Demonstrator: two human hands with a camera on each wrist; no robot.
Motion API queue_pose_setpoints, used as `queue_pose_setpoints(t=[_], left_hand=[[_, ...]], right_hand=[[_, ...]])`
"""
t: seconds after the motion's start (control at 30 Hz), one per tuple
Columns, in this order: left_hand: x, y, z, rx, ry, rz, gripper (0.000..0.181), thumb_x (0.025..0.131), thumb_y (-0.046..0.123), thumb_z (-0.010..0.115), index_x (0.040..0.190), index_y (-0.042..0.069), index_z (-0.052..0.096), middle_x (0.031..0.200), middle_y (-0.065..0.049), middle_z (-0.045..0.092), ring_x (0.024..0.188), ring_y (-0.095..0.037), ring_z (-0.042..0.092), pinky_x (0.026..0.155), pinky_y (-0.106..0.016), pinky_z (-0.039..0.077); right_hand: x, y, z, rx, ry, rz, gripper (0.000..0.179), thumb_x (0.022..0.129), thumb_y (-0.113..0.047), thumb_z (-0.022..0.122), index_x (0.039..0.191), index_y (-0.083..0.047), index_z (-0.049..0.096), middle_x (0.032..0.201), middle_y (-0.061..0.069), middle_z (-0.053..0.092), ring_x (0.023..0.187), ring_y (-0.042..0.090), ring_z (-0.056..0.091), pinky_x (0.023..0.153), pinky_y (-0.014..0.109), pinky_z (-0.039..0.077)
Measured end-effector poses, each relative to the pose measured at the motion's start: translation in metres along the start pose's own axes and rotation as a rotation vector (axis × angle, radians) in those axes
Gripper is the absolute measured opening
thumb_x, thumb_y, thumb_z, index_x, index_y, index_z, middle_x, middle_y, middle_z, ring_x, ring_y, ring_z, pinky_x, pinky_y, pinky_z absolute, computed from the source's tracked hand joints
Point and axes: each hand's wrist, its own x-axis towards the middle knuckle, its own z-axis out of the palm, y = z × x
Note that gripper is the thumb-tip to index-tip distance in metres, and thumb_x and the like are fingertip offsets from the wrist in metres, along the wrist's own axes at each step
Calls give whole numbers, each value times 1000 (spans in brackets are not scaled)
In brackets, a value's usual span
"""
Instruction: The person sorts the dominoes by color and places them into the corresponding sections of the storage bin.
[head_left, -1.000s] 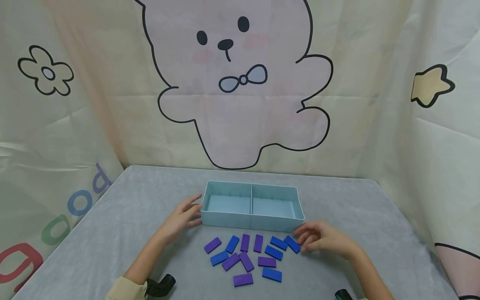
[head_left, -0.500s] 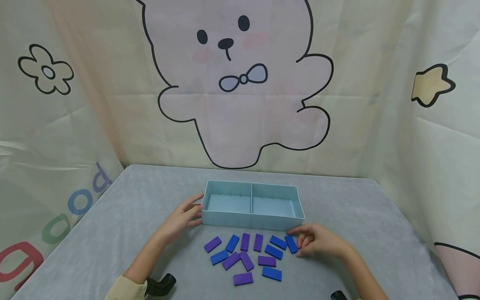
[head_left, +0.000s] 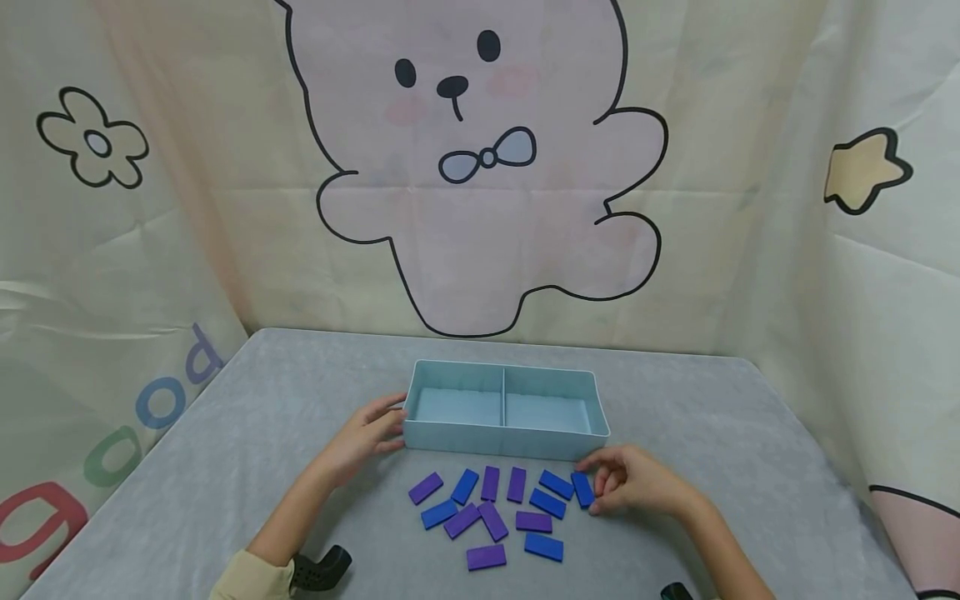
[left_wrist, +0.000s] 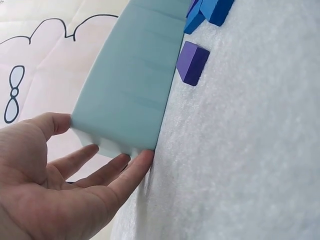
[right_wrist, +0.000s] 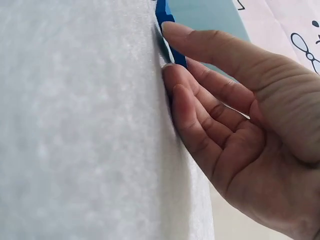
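Note:
A light blue two-compartment box (head_left: 506,437) stands on the table, both compartments bare. At its left end is my left hand (head_left: 369,433); in the left wrist view the fairly straight fingers (left_wrist: 132,175) touch the end wall and the thumb meets the corner. My right hand (head_left: 637,483) pinches a blue block (head_left: 582,490) lengthwise, index finger toward the box and thumb at the near end. That block lies flat in front of the box's right corner. From the right wrist, the thumb (right_wrist: 182,34) overlaps the blue block (right_wrist: 179,57), and the index fingertip is hidden.
Several purple blocks (head_left: 487,557) and blue blocks (head_left: 543,547) lie loosely spread on the grey cloth (head_left: 420,567) before the box. Some touch each other. A printed curtain (head_left: 720,275) hangs behind the table.
My right hand has shifted left and closed its thumb and index finger about the rightmost blue block, which has turned to point more toward the box. The left hand stays by the box.

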Motion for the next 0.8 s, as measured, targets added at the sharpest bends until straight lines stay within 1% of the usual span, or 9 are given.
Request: queue_pose_setpoints(t=[0.27, 0.47, 0.6, 0.8], left_hand=[[2, -1, 0, 1, 11, -13, 61, 112, 22, 51, 162, -7, 30, 162, -37, 34, 138, -50, 54, 107, -51, 54], [4, -4, -2, -21, 14, -16, 60, 113, 22, 50, 165, 1, 29, 163, -36, 33, 140, -52, 51, 108, -52, 53], [5, -5, -3, -24, 4, -9, 60, 113, 24, 49, 166, 3, 29, 164, -35, 33, 140, -52, 51, 108, -53, 53], [5, -5, -3, -18, 12, -9, 59, 114, 29, 47, 165, 4, 31, 163, -33, 37, 140, -49, 52, 109, -54, 52]], right_hand=[[-2, -5, -1, -26, -26, -44, 43, 86, -6, 86, 121, 10, 65, 90, 8, 67, 74, 10, 63, 66, 21, 56], [-5, -11, -2, -58, -18, -57, 42, 86, -7, 86, 120, 6, 64, 92, 9, 68, 76, 11, 64, 68, 23, 56], [-7, -18, -3, -54, -29, -62, 43, 88, -7, 84, 122, 5, 62, 94, 9, 68, 76, 12, 64, 67, 24, 56], [-9, -33, -4, -46, -48, -87, 43, 91, -7, 81, 126, 6, 59, 94, 7, 67, 77, 11, 65, 66, 25, 57]])
